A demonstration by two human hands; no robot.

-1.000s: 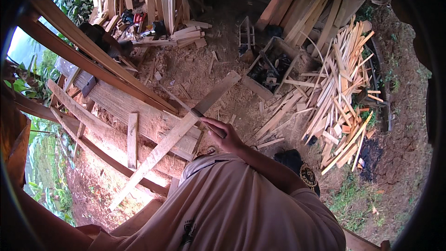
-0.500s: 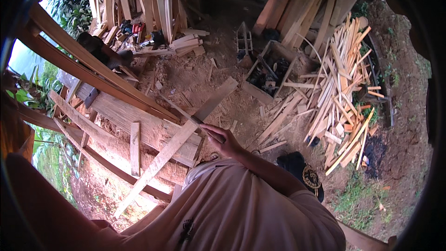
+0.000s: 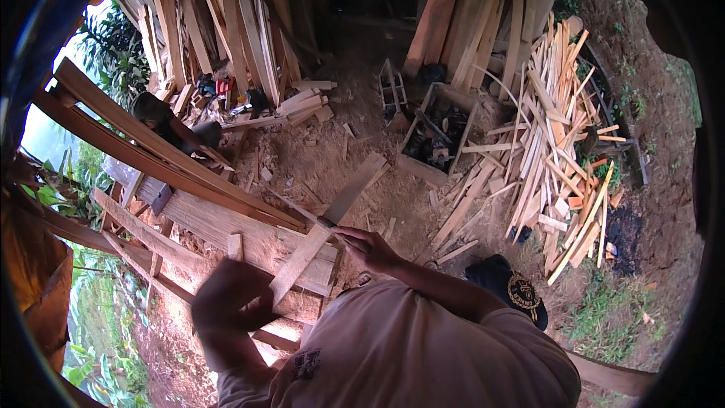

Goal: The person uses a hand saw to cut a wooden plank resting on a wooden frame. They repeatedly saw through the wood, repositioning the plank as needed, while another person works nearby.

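Observation:
My right hand (image 3: 368, 249) is closed round the handle of a long thin-bladed tool (image 3: 298, 207), whose exact kind I cannot make out. Its blade points up and to the left, crossing over a pale plank (image 3: 306, 258). That plank lies slantwise across a wooden bench (image 3: 249, 219), and its far end reaches past the bench over the ground. My left hand (image 3: 232, 295) is raised near the plank's lower end. Motion smears its fingers, so I cannot see whether it holds anything. A short upright piece of wood (image 3: 236, 246) shows just beyond it.
Long boards (image 3: 174, 159) slope down onto the bench from the left. Ahead stands an open wooden box (image 3: 427, 170) with dark tools in it. A heap of offcuts (image 3: 555, 159) lies at right, and a dark cap (image 3: 506, 287) is beside my right arm. Planks (image 3: 242, 30) lean at the back.
My left hand has come up into view over the plank's lower end. My right hand still holds the tool, and the view has shifted slightly.

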